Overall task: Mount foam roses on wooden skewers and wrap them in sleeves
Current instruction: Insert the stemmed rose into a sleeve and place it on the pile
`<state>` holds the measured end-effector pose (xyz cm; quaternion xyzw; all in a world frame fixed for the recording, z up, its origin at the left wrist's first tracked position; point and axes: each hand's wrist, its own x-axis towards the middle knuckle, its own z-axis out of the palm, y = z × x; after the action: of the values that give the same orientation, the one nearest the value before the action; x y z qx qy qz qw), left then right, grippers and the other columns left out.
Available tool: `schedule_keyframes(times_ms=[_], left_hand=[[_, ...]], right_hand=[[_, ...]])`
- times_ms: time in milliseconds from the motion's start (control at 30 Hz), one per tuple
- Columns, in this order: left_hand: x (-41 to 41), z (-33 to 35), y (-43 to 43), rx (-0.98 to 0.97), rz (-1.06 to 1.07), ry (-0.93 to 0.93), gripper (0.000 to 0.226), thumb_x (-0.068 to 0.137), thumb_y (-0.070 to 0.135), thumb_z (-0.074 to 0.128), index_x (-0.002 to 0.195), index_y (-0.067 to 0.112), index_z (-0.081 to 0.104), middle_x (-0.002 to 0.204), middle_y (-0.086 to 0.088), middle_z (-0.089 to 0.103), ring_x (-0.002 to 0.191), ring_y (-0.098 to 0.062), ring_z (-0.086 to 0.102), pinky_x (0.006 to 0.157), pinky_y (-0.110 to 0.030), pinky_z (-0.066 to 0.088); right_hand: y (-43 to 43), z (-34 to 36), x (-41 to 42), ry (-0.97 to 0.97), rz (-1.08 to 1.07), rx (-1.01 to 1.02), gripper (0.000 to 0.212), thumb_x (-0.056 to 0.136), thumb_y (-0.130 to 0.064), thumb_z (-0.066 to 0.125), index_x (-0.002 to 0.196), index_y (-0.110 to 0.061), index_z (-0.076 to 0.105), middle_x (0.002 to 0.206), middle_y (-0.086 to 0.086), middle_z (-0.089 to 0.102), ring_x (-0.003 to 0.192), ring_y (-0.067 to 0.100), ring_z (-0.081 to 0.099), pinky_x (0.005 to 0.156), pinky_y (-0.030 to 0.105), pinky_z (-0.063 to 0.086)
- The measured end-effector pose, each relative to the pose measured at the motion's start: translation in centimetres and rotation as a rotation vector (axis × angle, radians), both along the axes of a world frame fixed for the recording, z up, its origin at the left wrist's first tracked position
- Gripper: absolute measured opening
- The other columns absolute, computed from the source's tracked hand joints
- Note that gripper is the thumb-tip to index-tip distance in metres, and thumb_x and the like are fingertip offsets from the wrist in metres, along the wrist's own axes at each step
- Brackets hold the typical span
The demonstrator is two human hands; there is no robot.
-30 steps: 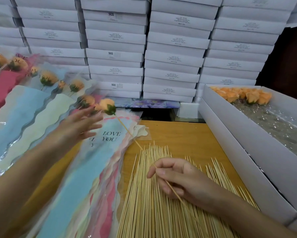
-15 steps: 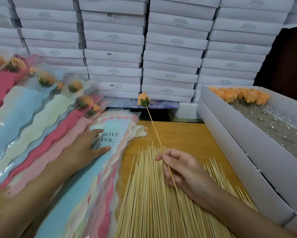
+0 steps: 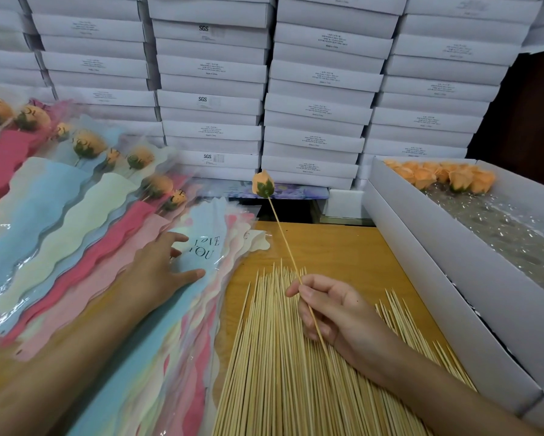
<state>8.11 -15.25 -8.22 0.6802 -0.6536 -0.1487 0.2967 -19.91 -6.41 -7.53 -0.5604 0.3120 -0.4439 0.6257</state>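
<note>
- Right hand (image 3: 336,313) pinches a skewer (image 3: 288,247) that carries a rose (image 3: 263,184), raised above the skewer pile (image 3: 280,372).
- Left hand (image 3: 160,272) rests flat, fingers spread, on the top sleeve (image 3: 198,256) on the surface (image 3: 343,247).

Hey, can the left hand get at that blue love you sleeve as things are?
Probably yes. The left hand lies with fingers spread on the blue LOVE YOU sleeve, which lies topmost with nothing over it. The right hand pinches the rose's skewer off to the side.
</note>
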Motion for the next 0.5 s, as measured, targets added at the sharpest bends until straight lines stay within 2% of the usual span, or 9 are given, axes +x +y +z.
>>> schedule_keyframes(times_ms=[100, 267, 400, 500], left_hand=[[-0.26, 0.11, 0.17, -0.050, -0.054, 0.005, 0.068, 0.072, 0.031, 0.085, 0.129, 0.026, 0.049, 0.104, 0.002, 0.054, 0.094, -0.016, 0.053, 0.075, -0.032, 0.041], [-0.29, 0.21, 0.30, -0.098, -0.102, 0.039, 0.067, 0.073, 0.021, 0.084, 0.130, 0.026, 0.050, 0.116, -0.003, 0.048, 0.086, -0.011, 0.052, 0.066, -0.021, 0.039], [0.02, 0.50, 0.45, -0.140, -0.130, 0.081, 0.061, 0.074, 0.012, 0.083, 0.126, 0.026, 0.054, 0.119, -0.002, 0.048, 0.081, -0.004, 0.054, 0.065, -0.015, 0.040], [0.32, 0.72, 0.43, -0.227, -0.126, 0.167, 0.052, 0.075, 0.005, 0.081, 0.119, 0.023, 0.060, 0.120, 0.002, 0.053, 0.084, -0.010, 0.061, 0.065, -0.013, 0.042]], right_hand=[[0.01, -0.01, 0.01, 0.003, -0.004, 0.001, 0.020, 0.092, -0.027, 0.054, 0.095, -0.016, 0.070, 0.063, -0.003, 0.055, 0.048, 0.003, 0.040, 0.055, 0.020, 0.042], [0.03, 0.00, 0.03, 0.002, -0.002, 0.002, 0.019, 0.092, -0.027, 0.054, 0.094, -0.017, 0.070, 0.062, -0.003, 0.055, 0.047, 0.003, 0.040, 0.055, 0.019, 0.042], [0.00, 0.00, 0.07, 0.001, -0.005, 0.000, 0.019, 0.093, -0.026, 0.053, 0.094, -0.016, 0.070, 0.062, -0.003, 0.055, 0.048, 0.004, 0.040, 0.055, 0.019, 0.042], [0.01, -0.01, 0.05, 0.004, -0.008, -0.004, 0.019, 0.093, -0.026, 0.053, 0.093, -0.018, 0.070, 0.063, -0.003, 0.055, 0.049, 0.004, 0.040, 0.056, 0.019, 0.041]])
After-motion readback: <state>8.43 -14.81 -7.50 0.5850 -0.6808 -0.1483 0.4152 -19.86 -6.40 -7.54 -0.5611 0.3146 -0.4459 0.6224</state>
